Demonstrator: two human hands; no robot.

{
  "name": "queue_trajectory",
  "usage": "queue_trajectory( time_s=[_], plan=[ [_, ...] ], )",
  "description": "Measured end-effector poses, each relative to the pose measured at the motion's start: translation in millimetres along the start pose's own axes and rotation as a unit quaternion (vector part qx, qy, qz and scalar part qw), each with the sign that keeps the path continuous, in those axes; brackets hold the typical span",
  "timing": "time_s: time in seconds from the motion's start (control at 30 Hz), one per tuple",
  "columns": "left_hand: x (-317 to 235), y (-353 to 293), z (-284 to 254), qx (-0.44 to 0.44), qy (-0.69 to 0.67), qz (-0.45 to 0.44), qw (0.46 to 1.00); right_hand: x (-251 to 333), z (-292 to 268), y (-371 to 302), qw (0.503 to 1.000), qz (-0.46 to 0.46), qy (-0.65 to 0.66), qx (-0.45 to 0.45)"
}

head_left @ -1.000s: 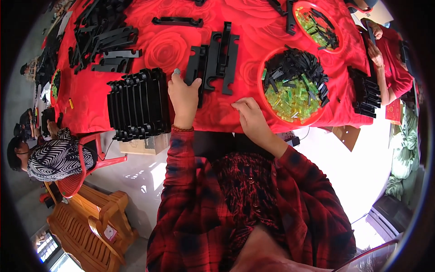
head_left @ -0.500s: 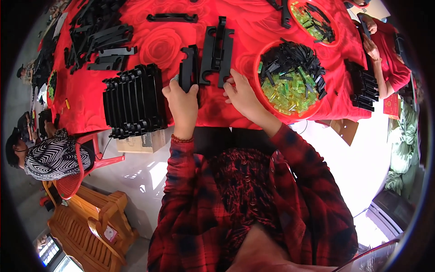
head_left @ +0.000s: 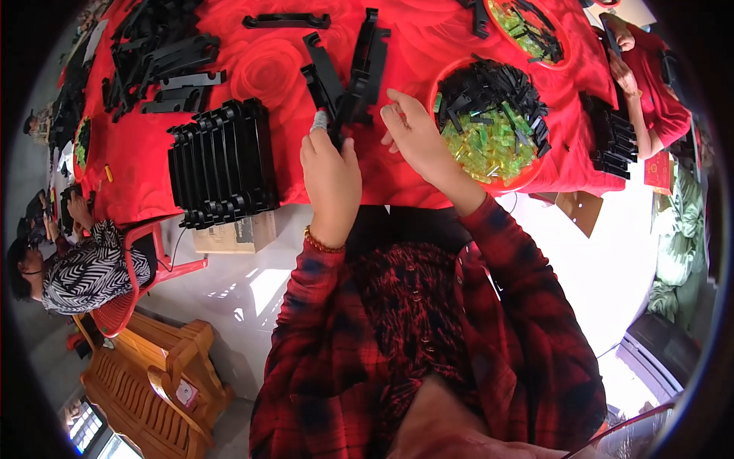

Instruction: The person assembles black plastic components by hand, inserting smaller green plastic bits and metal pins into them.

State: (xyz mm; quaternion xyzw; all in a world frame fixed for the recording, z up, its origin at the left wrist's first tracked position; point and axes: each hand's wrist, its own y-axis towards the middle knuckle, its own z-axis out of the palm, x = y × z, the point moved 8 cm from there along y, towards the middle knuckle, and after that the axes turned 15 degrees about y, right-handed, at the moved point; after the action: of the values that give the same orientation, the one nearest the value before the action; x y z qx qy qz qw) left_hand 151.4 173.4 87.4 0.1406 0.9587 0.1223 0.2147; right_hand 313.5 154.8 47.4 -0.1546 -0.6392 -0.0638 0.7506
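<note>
My left hand (head_left: 329, 180) grips a long black plastic bar (head_left: 326, 73) with notched ends, tilted above the red cloth; a pale wrapping shows on one finger. Its near end meets another black notched bar (head_left: 368, 65) just to the right, and I cannot tell whether they touch or only overlap. Empty, with fingers bent and apart, my right hand (head_left: 420, 141) hovers between these bars and a round red basin (head_left: 511, 185). Small black strips (head_left: 489, 88) and yellow-green clear pieces (head_left: 489, 149) fill that basin.
A neat row of black bars (head_left: 222, 164) stands left of my hand, with a loose heap (head_left: 157, 57) behind. One bar (head_left: 287, 21) lies farther back. A second basin (head_left: 564, 61) is at back right. People sit at both sides, near a red chair (head_left: 141, 287).
My left hand has moved right and tilted its bar against the neighbouring bars, which have shifted and turned. My right hand has risen slightly away from them toward the basin.
</note>
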Motion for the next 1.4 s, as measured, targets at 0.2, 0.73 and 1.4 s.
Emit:
queue_trajectory(
  time_s=[0.2,0.73,1.4],
  plan=[
    [-21,-27,4,0.066,-0.08,0.036,0.994,-1,-13,-2,0.989,0.041,0.14,-0.013],
    [-23,-68,84,0.451,-0.613,-0.173,0.625,6,-52,-59,0.993,0.006,0.09,-0.077],
    [-17,-66,107,0.453,-0.703,-0.205,0.508,36,-118,-59,0.78,-0.219,-0.551,-0.202]
  ],
)
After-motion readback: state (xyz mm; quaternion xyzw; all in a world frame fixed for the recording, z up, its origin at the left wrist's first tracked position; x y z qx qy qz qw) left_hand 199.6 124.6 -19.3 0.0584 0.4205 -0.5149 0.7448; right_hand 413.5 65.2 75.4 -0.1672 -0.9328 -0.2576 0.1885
